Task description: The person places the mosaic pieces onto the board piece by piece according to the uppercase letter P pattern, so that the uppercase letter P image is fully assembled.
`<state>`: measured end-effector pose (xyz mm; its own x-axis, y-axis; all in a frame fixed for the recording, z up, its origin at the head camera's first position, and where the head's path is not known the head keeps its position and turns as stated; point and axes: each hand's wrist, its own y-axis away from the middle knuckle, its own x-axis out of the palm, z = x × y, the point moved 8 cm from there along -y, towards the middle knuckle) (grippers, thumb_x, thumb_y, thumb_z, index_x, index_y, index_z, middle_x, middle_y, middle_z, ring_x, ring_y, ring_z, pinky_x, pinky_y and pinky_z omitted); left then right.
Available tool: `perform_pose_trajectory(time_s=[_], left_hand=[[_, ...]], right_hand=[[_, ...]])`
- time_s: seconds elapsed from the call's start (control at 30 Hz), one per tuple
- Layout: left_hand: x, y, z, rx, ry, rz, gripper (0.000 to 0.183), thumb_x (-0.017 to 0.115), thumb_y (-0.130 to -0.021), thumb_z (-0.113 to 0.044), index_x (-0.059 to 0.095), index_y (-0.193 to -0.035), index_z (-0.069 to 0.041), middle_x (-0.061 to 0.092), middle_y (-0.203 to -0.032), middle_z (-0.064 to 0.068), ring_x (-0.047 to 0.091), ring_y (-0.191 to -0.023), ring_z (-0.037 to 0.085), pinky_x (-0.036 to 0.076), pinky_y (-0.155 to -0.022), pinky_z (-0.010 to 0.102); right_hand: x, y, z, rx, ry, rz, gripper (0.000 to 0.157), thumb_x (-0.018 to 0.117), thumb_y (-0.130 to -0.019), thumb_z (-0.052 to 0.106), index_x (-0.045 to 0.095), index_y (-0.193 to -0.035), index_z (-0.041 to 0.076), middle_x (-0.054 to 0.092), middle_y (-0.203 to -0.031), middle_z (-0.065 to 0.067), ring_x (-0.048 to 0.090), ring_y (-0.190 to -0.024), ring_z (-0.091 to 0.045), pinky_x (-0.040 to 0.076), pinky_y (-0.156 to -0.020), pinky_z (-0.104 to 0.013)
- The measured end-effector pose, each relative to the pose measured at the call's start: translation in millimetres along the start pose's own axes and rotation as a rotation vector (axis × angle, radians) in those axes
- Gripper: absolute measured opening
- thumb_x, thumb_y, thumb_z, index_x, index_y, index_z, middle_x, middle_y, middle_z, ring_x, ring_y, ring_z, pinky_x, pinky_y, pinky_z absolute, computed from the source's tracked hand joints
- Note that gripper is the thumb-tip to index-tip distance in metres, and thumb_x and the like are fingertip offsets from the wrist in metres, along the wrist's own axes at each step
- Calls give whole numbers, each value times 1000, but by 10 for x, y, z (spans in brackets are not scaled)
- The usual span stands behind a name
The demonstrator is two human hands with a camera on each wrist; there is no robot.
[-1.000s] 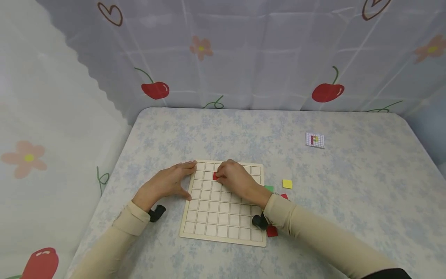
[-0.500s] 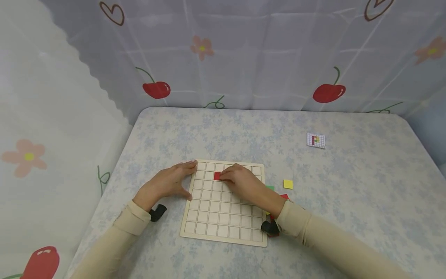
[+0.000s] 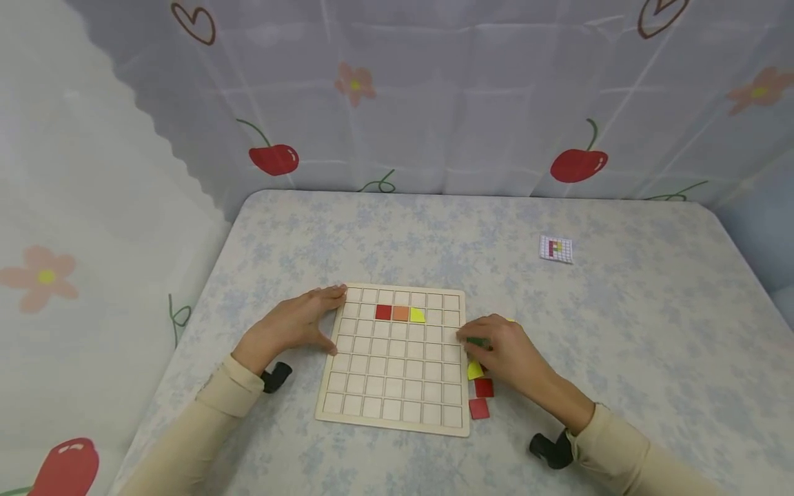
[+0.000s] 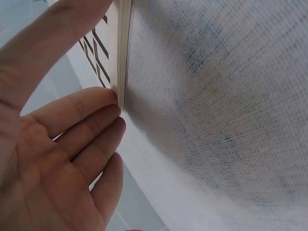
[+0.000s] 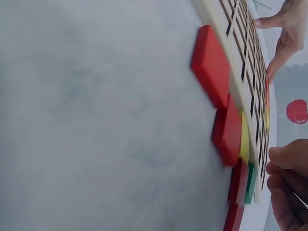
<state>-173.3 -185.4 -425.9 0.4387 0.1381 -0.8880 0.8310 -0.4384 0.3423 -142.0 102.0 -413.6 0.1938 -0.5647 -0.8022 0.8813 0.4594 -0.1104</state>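
A pale wooden grid board [image 3: 391, 386] lies on the table. In one of its upper rows sit a red tile [image 3: 384, 313], an orange tile [image 3: 400, 314] and a yellow piece with a slanted or curved side [image 3: 417, 315], side by side. My left hand [image 3: 288, 324] rests its fingertips and thumb against the board's left edge, fingers nearly straight. At the right edge, my right hand [image 3: 509, 348] has thumb and forefinger apart over a green tile [image 3: 476, 341], which shows between them. In the right wrist view the right fingers [image 5: 284, 161] bend loosely, with no tile visible in them.
Along the board's right edge lie a yellow piece [image 3: 474, 370], a red tile [image 3: 484, 388] and another red tile [image 3: 480, 408]. A yellow tile [image 3: 511, 319] peeks out behind the right hand. A small printed grid card [image 3: 555, 249] lies farther back on the table [image 3: 651, 310].
My right hand has left the upper row and moved right to the loose tiles, uncovering the red, orange and yellow pieces there. The left hand stays at the board's edge.
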Motion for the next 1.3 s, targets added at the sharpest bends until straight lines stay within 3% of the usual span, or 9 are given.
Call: perform_pose_trajectory(time_s=[0.33,0.5,0.7,1.07,1.3], left_hand=[[-5,12,-35,-6,-2,3,98,89,-70,-36,42,-149,-4,28,-160,10,30,-143,37,43,-102,54],[-1,14,-37,-1,3,-1,98,89,-70,-36,42,-149,-3,27,-160,10,30,-143,38,42,-103,55],[-7,24,-24,2,-10,-9,98,89,-70,-36,42,-149,-3,28,-160,10,30,-143,37,43,-102,55],[-19,32,-37,3,8,-10,97,88,-70,-36,42,-149,-3,27,-160,10,29,-143,38,42,-102,56],[-9,23,-20,3,6,-8,98,89,-70,-36,41,-149,-3,27,-160,11,29,-143,37,42,-102,56]], right_hand=[[-124,322,-150,30,22,-31,23,82,-76,1,80,-97,10,74,-93,7,66,-92,-17,57,-76,-36],[-128,407,-233,52,24,-26,29,84,-73,0,79,-100,9,74,-96,5,67,-98,-21,57,-82,-41],[-136,441,-271,60,30,-25,33,85,-71,-1,78,-103,8,74,-101,0,66,-104,-25,56,-84,-43],[-308,499,-362,48,101,-114,34,84,-69,-7,78,-101,4,73,-101,-7,67,-93,-25,59,-72,-41],[-326,466,-402,92,102,-110,29,84,-70,-6,79,-97,4,73,-95,-5,65,-87,-22,58,-68,-36]])
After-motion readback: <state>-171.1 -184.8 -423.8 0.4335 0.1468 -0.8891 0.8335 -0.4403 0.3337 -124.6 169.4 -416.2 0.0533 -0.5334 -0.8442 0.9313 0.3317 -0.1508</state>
